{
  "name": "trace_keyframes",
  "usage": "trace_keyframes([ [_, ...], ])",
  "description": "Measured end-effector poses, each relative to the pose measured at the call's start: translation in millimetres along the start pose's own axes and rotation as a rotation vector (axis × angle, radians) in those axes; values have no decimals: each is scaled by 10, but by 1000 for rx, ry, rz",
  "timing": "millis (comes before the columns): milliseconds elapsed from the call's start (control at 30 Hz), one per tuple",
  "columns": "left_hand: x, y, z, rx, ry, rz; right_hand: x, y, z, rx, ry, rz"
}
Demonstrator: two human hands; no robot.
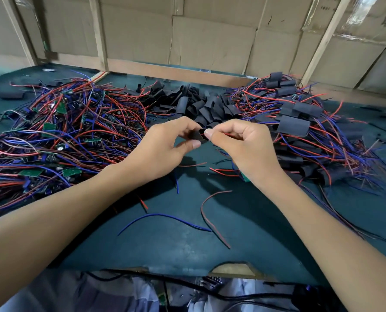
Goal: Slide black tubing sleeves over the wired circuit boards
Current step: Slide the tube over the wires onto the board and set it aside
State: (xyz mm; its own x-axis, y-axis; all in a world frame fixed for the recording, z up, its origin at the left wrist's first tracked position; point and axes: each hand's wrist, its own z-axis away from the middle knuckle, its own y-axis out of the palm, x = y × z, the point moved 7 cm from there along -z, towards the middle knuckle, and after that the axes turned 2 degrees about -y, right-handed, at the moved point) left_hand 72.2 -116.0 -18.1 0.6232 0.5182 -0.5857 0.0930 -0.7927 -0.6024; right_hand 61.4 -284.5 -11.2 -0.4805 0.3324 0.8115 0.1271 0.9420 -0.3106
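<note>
- Bench [255, 244]: bare boards [61, 122] heaped at left of frame, sleeved boards [300, 122] at right, loose sleeves [201, 104] top centre; no containers in view.
- Left hand [162, 152]: fingers pinch one sleeve [197, 135] at frame centre.
- Right hand [243, 147]: fingers pinch red wire [229, 134] at the sleeve mouth. Keep the mouth open; feed wires first.

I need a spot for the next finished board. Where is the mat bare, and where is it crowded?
Barest: the green mat near the body, between the forearms, crossed only by a loose blue wire and red wire. Crowded: unsleeved boards left, sleeves in the centre back, sleeved boards right.
</note>
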Motion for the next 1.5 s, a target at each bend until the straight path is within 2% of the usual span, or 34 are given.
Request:
trace_keyframes([
  [133, -43, -61, 11, -91, 35, -40, -76, -10, -2, 31, 77, 2],
  [233, 26, -198, -8, -225, -32, -3, -111, 55, 6, 138, 163, -77],
  [333, 126, -351, -9, -351, -106, 51, -98, 69, 18, 234, 160, -44],
  [467, 235, -487, -5, -447, -196, 64, -131, 19, -13, 240, 224, -81],
  [567, 282, -488, -8, -441, -219, 48, -198, -5, -37, 203, 309, -223],
  [667, 257, -448, -28, -402, -191, -20, -191, -52, -72, 143, 269, -309],
  [767, 138, -387, -44, -316, -67, -236, -111, -105, -98, 90, 165, -296],
  [867, 20, -334, -30, -269, 37, -494, -85, -104, -95, 58, 151, -367],
  [1000, -101, -319, -10, -258, 100, -601, -53, -102, -89, 64, 83, -226],
  [1100, -222, -269, 19, -247, 224, -656, -32, -69, -60, 79, 45, -140],
  [1200, -337, -146, 48, -186, 356, -628, 19, -19, -29, 87, -24, -64],
  [1333, -283, -127, 8, -96, 238, -378, -20, -26, -36, 62, 39, -106],
  [1400, -212, -203, 3, -136, 163, -265, -30, -37, -37, 88, 62, -135],
  [1500, -141, -332, 9, -270, 110, -202, 41, -44, -21, 136, -9, -129],
])
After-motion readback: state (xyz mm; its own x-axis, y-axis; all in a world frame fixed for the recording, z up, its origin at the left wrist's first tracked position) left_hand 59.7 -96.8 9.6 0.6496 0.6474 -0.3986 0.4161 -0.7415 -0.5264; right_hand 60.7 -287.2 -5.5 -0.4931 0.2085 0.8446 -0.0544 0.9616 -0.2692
